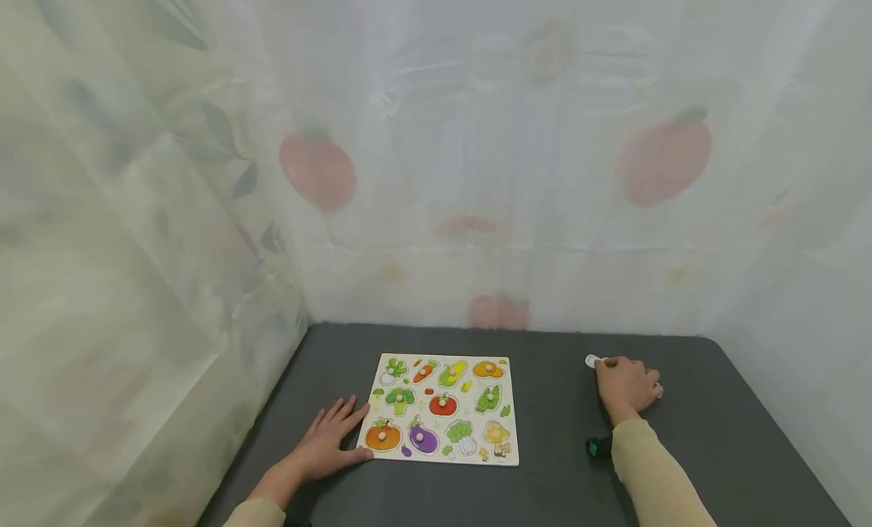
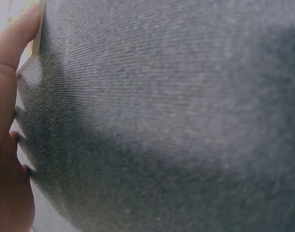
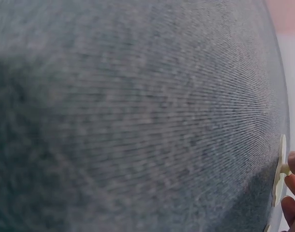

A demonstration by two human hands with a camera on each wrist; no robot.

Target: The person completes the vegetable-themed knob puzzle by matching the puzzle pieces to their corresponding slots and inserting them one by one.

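A wooden vegetable peg puzzle board (image 1: 470,360) lies flat on the dark table, with a pumpkin, eggplant, tomato, corn and several other pictures on it. My left hand (image 1: 328,445) rests at its left edge, fingers spread, thumb on the near left corner; the left wrist view catches the thumb (image 2: 17,41) against the board's edge. To the right of the board, my right hand (image 1: 628,387) pinches the knob of a pale puzzle piece (image 1: 591,360). In the right wrist view this thin puzzle piece (image 3: 278,186) shows edge-on, close over the table, its picture hidden.
The dark grey table (image 1: 545,428) reaches back to a pale curtain (image 1: 436,269) printed with fruit. Another curtain (image 1: 157,322) hangs along the left side. A black band with a green face (image 1: 599,447) shows by the right wrist.
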